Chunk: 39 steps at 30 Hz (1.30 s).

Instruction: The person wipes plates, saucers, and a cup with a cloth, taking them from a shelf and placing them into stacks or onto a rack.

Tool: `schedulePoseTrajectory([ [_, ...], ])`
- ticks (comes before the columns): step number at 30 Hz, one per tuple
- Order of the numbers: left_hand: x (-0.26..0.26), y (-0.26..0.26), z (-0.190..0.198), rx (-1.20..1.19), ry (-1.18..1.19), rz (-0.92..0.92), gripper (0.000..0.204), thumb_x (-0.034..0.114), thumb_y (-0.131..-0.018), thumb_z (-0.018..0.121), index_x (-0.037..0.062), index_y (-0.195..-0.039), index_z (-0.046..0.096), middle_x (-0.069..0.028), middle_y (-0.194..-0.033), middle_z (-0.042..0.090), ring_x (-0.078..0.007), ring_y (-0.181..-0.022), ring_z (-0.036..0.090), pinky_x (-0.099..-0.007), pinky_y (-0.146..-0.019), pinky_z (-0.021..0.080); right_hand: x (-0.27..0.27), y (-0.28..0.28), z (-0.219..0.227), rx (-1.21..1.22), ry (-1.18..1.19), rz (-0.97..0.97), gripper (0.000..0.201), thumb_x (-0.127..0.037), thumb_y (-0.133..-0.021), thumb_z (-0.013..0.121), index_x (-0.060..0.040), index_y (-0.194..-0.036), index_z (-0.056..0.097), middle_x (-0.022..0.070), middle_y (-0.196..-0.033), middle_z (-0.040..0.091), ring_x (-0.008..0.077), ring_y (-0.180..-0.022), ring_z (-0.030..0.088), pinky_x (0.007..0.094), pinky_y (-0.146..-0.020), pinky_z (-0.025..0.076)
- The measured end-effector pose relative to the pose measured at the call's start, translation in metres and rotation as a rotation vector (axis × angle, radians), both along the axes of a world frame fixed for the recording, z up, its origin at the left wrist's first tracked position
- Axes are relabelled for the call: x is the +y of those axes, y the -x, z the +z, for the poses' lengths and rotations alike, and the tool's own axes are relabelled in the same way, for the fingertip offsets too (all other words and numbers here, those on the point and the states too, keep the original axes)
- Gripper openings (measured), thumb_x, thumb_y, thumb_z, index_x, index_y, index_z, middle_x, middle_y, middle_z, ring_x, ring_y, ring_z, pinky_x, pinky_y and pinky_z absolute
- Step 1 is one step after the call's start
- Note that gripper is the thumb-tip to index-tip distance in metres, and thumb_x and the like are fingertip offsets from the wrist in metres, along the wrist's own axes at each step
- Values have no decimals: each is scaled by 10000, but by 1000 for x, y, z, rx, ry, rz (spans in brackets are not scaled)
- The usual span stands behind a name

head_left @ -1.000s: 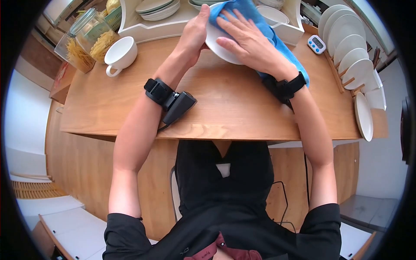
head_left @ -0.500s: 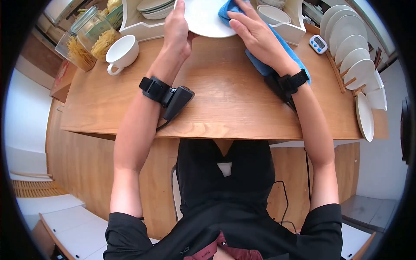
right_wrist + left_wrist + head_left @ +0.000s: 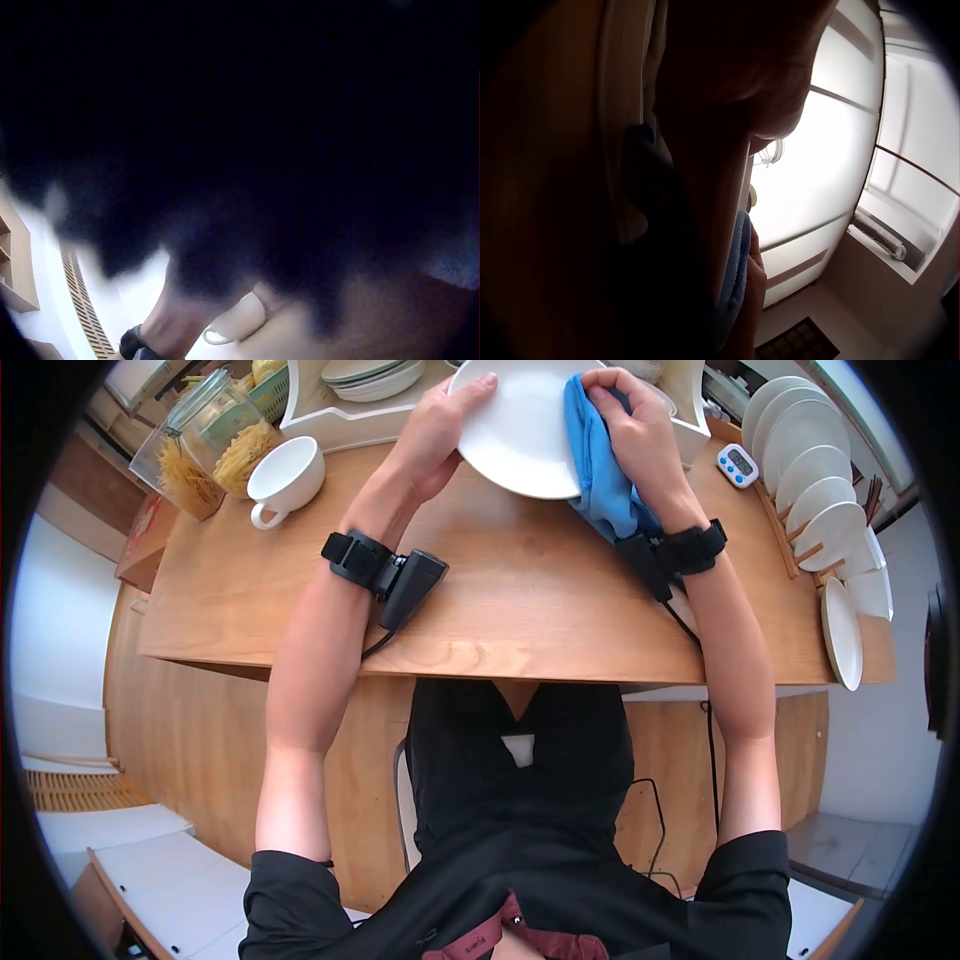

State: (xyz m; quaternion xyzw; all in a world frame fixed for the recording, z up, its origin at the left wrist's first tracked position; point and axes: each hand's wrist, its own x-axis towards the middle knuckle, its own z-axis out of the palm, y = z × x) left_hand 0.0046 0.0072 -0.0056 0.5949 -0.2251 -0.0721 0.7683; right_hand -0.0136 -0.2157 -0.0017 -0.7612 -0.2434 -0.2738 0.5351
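Note:
A white plate [image 3: 522, 430] is held up above the table's far part, tilted, in the head view. My left hand [image 3: 432, 442] grips its left edge, thumb on the upper face and fingers beneath. At the plate's right edge my right hand [image 3: 640, 440] pinches a blue cloth [image 3: 600, 470], which folds over that rim and hangs down toward the wrist. The left wrist view is dark, with the left hand [image 3: 742, 67] near the plate's edge and blue cloth [image 3: 739, 255] beyond. Something dark and blurred covers most of the right wrist view.
A white cup [image 3: 286, 475] and pasta containers [image 3: 240, 458] stand at the left of the wooden table [image 3: 480, 590]. Behind is a white shelf [image 3: 350, 426] with dishes. To the right are a timer [image 3: 737, 465], a rack of plates [image 3: 812, 475] and a leaning plate [image 3: 841, 633].
The plate has come nearer and shows more of its face. My right hand has moved from lying flat on the cloth over the plate to pinching the cloth at the right rim.

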Motion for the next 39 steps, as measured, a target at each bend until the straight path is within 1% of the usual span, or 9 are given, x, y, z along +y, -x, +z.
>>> schedulePoseTrajectory([
  [6, -7, 3, 2, -54, 52, 26, 435, 271, -983, 534, -11, -1305, 453, -118, -1168, 616, -205, -1054, 625, -344, -902, 529, -3, -3, 1, -92, 59, -5, 178, -137, -977, 550, -3, -1058, 635, -9, -956, 635, 46, -819, 563, 197, -759, 464],
  [8, -9, 1, 7, -98, 115, 58, 450, 251, -997, 515, -28, -1339, 430, -140, -1188, 612, -229, -1081, 616, -345, -893, 526, 1, 2, 8, 128, 21, 3, 240, -100, -959, 519, -3, -1168, 586, 124, -1209, 581, 200, -1148, 532, 300, -994, 408],
  [12, -8, -3, 3, -37, 298, 214, 411, 245, -1012, 478, -16, -1328, 442, -135, -1191, 611, -221, -1081, 616, -346, -897, 527, 15, 18, 14, 188, -39, 223, 303, -82, -946, 550, -8, -1240, 541, 85, -1167, 578, 142, -1071, 535, 268, -938, 437],
  [18, -11, 3, 2, 22, 450, 164, 413, 246, -1017, 467, -9, -1340, 440, -134, -1238, 601, -227, -1107, 609, -365, -941, 509, 20, 11, 7, 58, 15, 68, 293, -48, -938, 518, 2, -1225, 556, 109, -1138, 610, 167, -1052, 563, 292, -925, 452],
  [28, -19, 20, 4, -13, -191, -338, 506, 384, -993, 481, -38, -1271, 502, -199, -1230, 608, -283, -1078, 647, -367, -886, 562, -18, -1, 21, -137, -84, -213, 151, 12, -948, 497, 15, -1024, 627, 14, -921, 637, 74, -863, 567, 206, -793, 448],
  [32, -22, 26, 9, -10, -271, -303, 492, 383, -1001, 463, -30, -1263, 508, -167, -1181, 632, -261, -1048, 657, -352, -857, 568, -29, -8, 22, -170, -153, -110, 156, 17, -948, 491, 18, -1027, 626, 15, -922, 638, 75, -854, 567, 202, -789, 448],
  [35, -17, 14, 5, -169, -98, -11, 490, 398, -991, 480, -16, -1251, 524, -126, -1113, 651, -213, -986, 667, -327, -826, 568, -29, -1, 25, -136, -108, 7, 165, 28, -941, 492, 22, -1032, 630, 21, -926, 639, 75, -866, 569, 197, -788, 448],
  [37, -8, 7, 7, -166, -161, 101, 475, 402, -974, 513, 6, -1235, 543, -95, -1069, 652, -168, -924, 661, -293, -797, 558, -25, 5, 27, -143, 207, -4, 180, 50, -922, 499, 21, -1027, 642, 36, -940, 646, 86, -883, 577, 201, -794, 452],
  [39, -8, 5, 1, -117, -189, 93, 479, 402, -951, 556, 21, -1241, 550, -86, -1090, 648, -146, -935, 647, -272, -805, 536, -16, 8, 23, 3, 62, 164, 185, 69, -892, 514, 22, -998, 659, 55, -917, 662, 102, -878, 593, 223, -789, 465],
])
